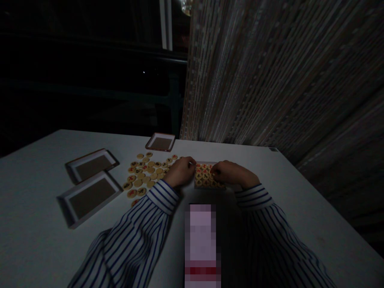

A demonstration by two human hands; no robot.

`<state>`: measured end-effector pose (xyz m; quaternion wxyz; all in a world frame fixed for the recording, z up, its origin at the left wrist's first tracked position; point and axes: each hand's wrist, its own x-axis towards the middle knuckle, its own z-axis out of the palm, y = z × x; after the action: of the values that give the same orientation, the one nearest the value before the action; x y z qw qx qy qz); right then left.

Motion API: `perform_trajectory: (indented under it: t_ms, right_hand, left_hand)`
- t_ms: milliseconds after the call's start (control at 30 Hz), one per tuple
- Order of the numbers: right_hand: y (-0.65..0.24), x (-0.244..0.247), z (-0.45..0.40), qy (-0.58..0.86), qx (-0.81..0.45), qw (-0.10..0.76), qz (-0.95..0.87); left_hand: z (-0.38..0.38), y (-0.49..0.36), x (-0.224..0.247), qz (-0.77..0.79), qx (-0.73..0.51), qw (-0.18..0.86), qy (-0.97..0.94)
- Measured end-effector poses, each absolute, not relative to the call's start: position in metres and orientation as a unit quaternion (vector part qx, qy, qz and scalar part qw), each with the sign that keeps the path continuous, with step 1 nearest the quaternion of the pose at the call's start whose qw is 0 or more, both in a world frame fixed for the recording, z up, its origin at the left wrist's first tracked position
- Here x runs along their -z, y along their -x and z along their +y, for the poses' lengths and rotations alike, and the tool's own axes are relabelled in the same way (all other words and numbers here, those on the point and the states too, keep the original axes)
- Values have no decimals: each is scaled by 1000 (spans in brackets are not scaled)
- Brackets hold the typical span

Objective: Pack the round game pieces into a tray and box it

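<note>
A small box [209,188] in front of me holds rows of round wooden pieces with red and black characters. My left hand [181,171] is at the box's left edge, its fingers curled together; whether a piece is between them is too small to tell. Over the box's right part is my right hand [232,173], fingers curled down at the pieces, with the fingertips partly hidden. Many loose round pieces [145,179] lie spread on the table to the left of my left hand, some showing characters and some plain.
The white table [36,192] bears two open trays at the left, one [94,165] touching the other [93,198]. A smaller open box [161,143] stands at the back edge. Behind the table hangs a string curtain [240,72]. A pixelated patch covers the bottom centre.
</note>
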<state>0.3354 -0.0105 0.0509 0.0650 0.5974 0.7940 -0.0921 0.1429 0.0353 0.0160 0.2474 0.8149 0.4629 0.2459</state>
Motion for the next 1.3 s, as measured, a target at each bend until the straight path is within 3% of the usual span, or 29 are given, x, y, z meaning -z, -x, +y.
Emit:
perform_trajectory:
  t_ms: [433,1300]
  right_hand:
    - [-330,-58,-12,-613,115,98,775]
    - [-338,-56,-11,-612,101,55,783]
  left_hand:
    - [35,-143,-18,479,-219,228,-819]
    - [35,-137,-26,487,-219,222,-816]
